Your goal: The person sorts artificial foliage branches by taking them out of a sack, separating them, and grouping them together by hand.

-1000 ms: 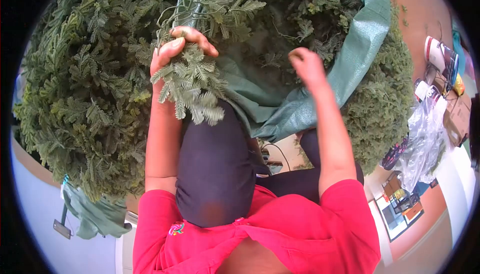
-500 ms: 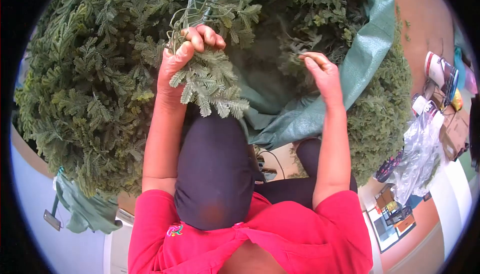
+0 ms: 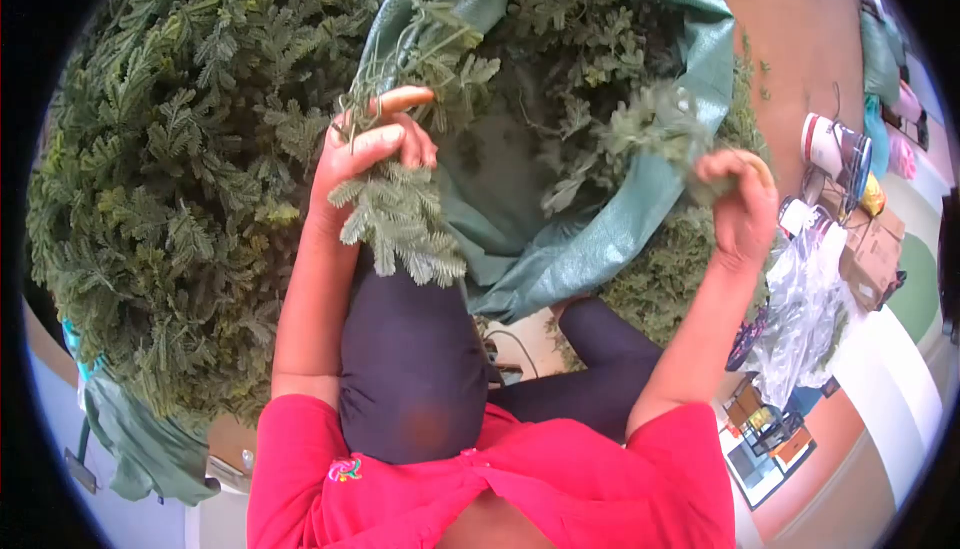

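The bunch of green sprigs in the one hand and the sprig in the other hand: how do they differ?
The left hand grips a thick bunch of sprigs, leafy tips hanging down over the knee; the right hand pinches a single sprig, its tip reaching over the green woven sack. The bunch looks crisp and full; the single sprig looks blurred and thin. Both are the same feathery green foliage.

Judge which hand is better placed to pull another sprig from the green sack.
Probably the right. The right hand holds only a single sprig and sits by the rim of the green sack. The left hand is already full, closed around a bunch of sprigs.
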